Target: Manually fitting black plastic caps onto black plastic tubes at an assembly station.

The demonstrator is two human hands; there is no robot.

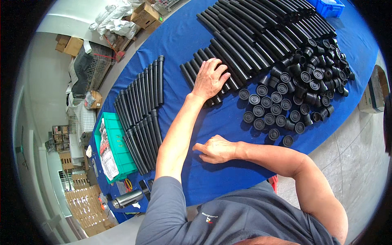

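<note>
Black tubes (245, 51) lie piled on the blue surface's (179, 49) far side. The left rows (160, 81) have thick far ends and look done; the pile and loose caps (276, 109) seem left to do. Left hand (210, 78) touches tubes, fingers spread. Right hand (217, 149) curls; I can't tell if it's holding anything.

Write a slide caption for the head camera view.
Left hand on black tubes, right hand over blue cloth, loose black caps heaped to the right.
</note>
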